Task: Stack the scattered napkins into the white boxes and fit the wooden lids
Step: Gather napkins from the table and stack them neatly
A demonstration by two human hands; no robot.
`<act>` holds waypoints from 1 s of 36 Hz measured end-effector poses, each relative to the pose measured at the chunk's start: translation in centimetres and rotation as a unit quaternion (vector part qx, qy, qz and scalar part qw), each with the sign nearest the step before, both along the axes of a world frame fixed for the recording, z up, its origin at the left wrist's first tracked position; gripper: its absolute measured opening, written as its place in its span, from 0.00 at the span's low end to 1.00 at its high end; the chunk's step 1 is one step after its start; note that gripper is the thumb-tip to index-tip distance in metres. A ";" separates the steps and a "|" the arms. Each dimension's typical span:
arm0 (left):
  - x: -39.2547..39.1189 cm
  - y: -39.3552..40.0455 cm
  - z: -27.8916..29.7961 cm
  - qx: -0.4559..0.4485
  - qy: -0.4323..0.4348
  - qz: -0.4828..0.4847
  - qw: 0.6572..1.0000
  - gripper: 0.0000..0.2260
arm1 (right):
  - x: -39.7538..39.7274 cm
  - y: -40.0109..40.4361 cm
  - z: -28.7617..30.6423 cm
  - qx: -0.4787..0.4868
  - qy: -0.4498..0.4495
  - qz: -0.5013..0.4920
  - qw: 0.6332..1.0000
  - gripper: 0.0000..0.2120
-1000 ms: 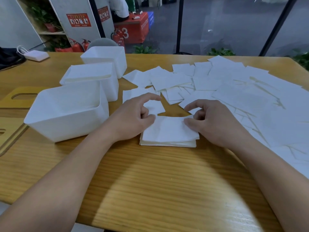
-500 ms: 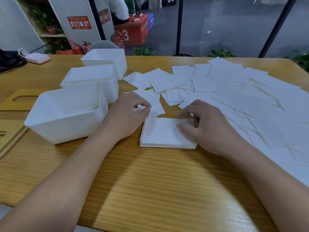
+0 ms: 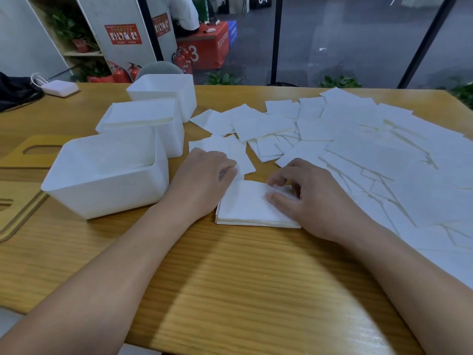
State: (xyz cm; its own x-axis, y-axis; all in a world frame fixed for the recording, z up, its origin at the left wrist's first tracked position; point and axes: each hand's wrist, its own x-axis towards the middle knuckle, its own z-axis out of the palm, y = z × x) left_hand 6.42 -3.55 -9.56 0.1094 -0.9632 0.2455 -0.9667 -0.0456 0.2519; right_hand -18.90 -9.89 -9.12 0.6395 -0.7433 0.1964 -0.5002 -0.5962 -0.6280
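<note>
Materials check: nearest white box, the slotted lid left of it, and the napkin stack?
Nearest white box: likely matte plastic; smooth walls, rounded corners. Slotted lid: looks like wood or bamboo board; tan, flat, cut slot, low sheen. Napkin stack: soft tissue paper; thin layered edges, faint texture.

Matt white paper napkins point(image 3: 358, 139), smooth white plastic boxes point(image 3: 107, 172), grained wooden table point(image 3: 230, 290), wooden lids point(image 3: 18, 206)

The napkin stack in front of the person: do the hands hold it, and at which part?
Neither lifts it. The right hand rests fingers on top of the napkin stack; the left hand touches its left edge.
</note>
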 end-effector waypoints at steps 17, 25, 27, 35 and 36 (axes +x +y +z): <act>-1.7 1.3 1.6 -0.120 0.167 -0.046 0.977 0.05 | 0.1 0.0 0.1 -0.037 -0.040 -0.061 0.997 0.30; -2.8 1.7 1.9 -0.091 0.258 -0.100 0.957 0.15 | 0.2 -0.1 0.4 -0.074 -0.097 -0.062 0.991 0.04; -2.3 1.5 1.7 -0.103 0.243 -0.075 0.962 0.13 | 0.1 -0.3 0.4 -0.083 -0.095 -0.069 0.990 0.04; -1.2 1.1 1.8 -0.125 0.236 -0.055 0.962 0.06 | 0.0 0.0 1.1 -0.090 -0.133 -0.068 0.985 0.02; -1.2 1.1 1.8 -0.130 0.245 -0.062 0.959 0.06 | 0.0 0.1 1.2 -0.074 -0.147 -0.070 0.984 0.02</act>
State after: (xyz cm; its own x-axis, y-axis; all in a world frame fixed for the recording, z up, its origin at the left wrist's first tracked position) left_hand 5.20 -2.40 -7.72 0.1621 -0.8893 0.4276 -0.7230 0.1878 0.6648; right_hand -18.88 -9.76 -7.94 0.4319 -0.7690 0.4712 -0.3934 -0.6308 -0.6688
